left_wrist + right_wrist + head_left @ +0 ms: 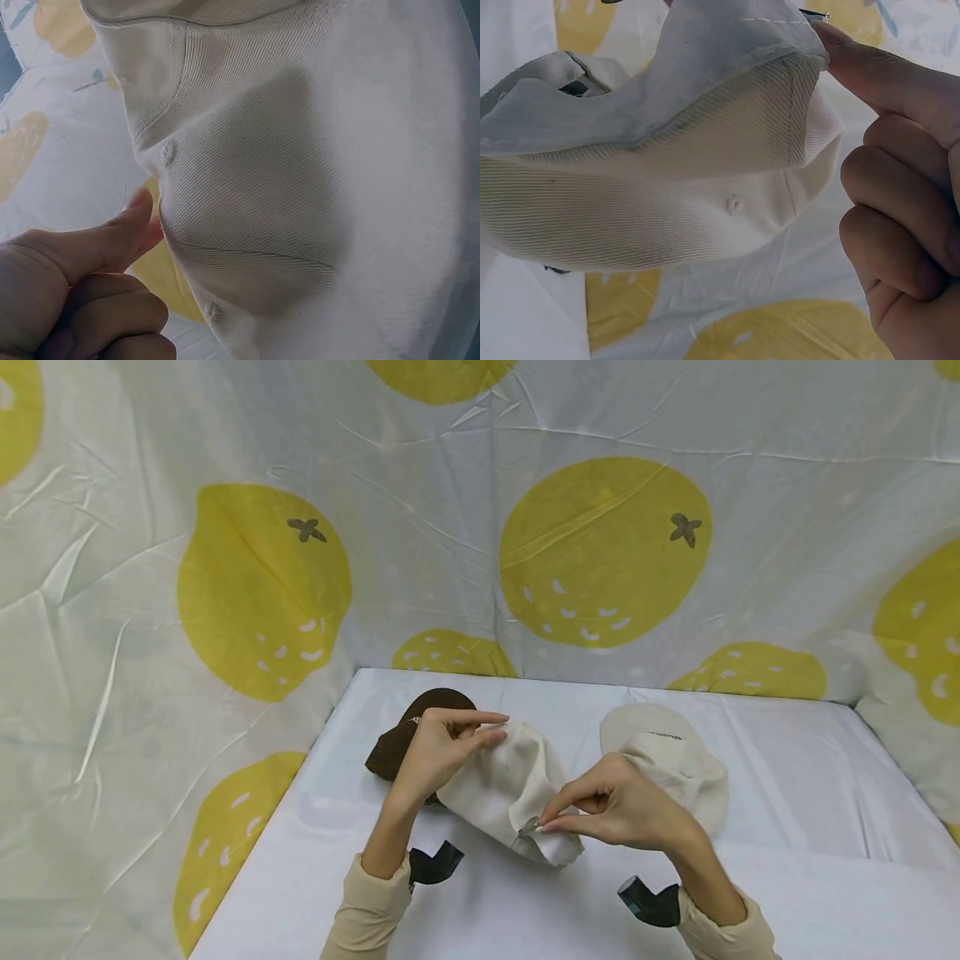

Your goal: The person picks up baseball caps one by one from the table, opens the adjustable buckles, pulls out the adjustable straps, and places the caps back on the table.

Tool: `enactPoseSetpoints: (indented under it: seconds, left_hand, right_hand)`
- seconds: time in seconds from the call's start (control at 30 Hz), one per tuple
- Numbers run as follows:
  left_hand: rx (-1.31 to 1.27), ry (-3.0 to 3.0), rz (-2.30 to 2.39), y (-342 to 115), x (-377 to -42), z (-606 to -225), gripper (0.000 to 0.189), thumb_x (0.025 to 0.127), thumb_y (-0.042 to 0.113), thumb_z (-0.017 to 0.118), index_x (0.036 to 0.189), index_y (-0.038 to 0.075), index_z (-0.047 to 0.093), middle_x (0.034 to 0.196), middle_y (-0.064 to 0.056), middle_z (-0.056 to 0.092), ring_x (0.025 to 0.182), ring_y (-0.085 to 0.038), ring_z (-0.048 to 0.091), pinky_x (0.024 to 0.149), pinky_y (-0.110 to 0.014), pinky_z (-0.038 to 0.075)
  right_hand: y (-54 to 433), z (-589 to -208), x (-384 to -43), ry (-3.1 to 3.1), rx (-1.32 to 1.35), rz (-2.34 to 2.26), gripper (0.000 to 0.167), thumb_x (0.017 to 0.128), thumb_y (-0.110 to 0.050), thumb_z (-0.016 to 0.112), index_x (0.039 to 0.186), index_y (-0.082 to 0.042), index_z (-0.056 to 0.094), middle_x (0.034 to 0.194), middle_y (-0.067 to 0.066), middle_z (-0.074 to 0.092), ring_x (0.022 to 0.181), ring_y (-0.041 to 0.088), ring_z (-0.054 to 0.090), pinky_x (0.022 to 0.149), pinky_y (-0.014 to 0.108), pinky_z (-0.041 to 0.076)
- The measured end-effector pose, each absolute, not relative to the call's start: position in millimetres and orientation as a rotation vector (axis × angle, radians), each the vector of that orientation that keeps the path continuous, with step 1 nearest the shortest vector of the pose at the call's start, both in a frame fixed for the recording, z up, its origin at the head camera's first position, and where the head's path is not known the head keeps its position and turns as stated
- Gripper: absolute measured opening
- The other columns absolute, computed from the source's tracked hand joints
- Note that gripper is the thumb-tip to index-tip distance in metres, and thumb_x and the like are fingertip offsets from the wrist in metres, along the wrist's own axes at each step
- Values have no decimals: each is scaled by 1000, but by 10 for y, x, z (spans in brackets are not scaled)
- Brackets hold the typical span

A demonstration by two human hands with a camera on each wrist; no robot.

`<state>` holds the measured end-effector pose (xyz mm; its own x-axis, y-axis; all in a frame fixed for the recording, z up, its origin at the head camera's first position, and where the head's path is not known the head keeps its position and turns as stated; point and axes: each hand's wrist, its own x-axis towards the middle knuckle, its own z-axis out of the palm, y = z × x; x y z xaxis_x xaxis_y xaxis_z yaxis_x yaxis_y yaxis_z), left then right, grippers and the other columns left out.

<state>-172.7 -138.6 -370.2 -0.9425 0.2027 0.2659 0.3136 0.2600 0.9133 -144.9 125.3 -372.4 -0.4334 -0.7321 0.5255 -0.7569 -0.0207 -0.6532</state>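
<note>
An off-white twill baseball cap (498,785) is tilted between my two hands, with a stitched eyelet showing in both wrist views. At its back edge a small metal strap buckle (529,825) can be seen. Thumb and forefinger of my right hand (618,806) pinch the strap end by this buckle; the other fingers curl in the right wrist view. My left hand (442,747) is at the cap's upper left edge. Its thumb and forefinger are fairly straight and slightly apart, beside the fabric. Whether the forefinger touches the cap is hidden.
Behind my left hand lies a dark brown cap (393,747). A second off-white cap (675,760) with small dark lettering rests behind my right hand. The table (795,785) has a white cover, and lemon-print cloth (420,552) hangs behind and to the sides.
</note>
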Motion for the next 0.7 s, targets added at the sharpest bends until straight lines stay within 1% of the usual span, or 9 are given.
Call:
enactPoseSetpoints:
  seconds: [0.13, 0.27, 0.33, 0.4, 0.47, 0.6, 0.63, 0.7]
  left_hand:
    - [-525, -2431, -1815, -1371, -1729, -3705, 19, 88, 16, 84, 106, 11, 83, 54, 8, 33, 53, -4, 26, 51, -20, 23]
    - [-539, -2437, -1835, -1351, -1734, -3713, 16, 88, 16, 84, 104, 12, 84, 53, 8, 37, 53, -3, 28, 52, -19, 25]
    - [-540, -2439, -1844, -1346, -1735, -3716, 15, 88, 15, 84, 103, 11, 84, 54, 7, 41, 53, -3, 28, 52, -19, 26]
    - [-537, -2439, -1851, -1344, -1734, -3717, 14, 88, 15, 84, 101, 11, 84, 55, 5, 45, 54, -3, 29, 53, -18, 27]
    - [-532, -2437, -1860, -1344, -1733, -3718, 12, 88, 14, 84, 100, 11, 84, 60, 5, 55, 55, -3, 30, 54, -18, 29]
    - [-535, -2439, -1856, -1342, -1732, -3717, 9, 87, 12, 84, 96, 10, 84, 57, 6, 49, 54, -3, 28, 54, -18, 27]
    - [-536, -2440, -1852, -1342, -1734, -3721, 9, 87, 12, 84, 95, 10, 84, 56, 7, 46, 54, -3, 28, 53, -18, 26]
    - [-536, -2444, -1838, -1341, -1735, -3722, 7, 87, 12, 84, 94, 10, 84, 53, 6, 35, 53, -4, 26, 52, -19, 24]
  right_hand:
    - [1244, -3727, -1445, -2191, 1667, 1461, 14, 85, -8, 85, 92, -20, 83, 60, -10, 66, 55, -11, 24, 45, 8, 22]
    - [1232, -3733, -1443, -2205, 1661, 1422, 14, 86, -10, 85, 92, -22, 83, 56, -12, 62, 57, -13, 23, 46, 8, 22]
    - [1226, -3732, -1443, -2213, 1658, 1404, 13, 86, -11, 85, 92, -23, 83, 56, -12, 61, 58, -14, 23, 46, 8, 22]
    - [1223, -3730, -1444, -2220, 1650, 1382, 13, 86, -12, 85, 91, -23, 83, 54, -12, 58, 58, -15, 23, 46, 8, 22]
    - [1221, -3729, -1446, -2228, 1645, 1376, 12, 87, -12, 84, 91, -23, 82, 54, -12, 58, 58, -15, 23, 46, 8, 22]
    - [1224, -3734, -1450, -2241, 1635, 1374, 12, 87, -13, 84, 90, -24, 82, 53, -12, 57, 57, -15, 23, 45, 8, 22]
    - [1226, -3736, -1452, -2243, 1633, 1373, 12, 87, -13, 84, 90, -24, 82, 53, -12, 57, 57, -15, 23, 45, 8, 22]
    - [1228, -3739, -1453, -2245, 1632, 1370, 12, 87, -13, 84, 90, -24, 82, 54, -13, 58, 57, -15, 23, 45, 8, 22]
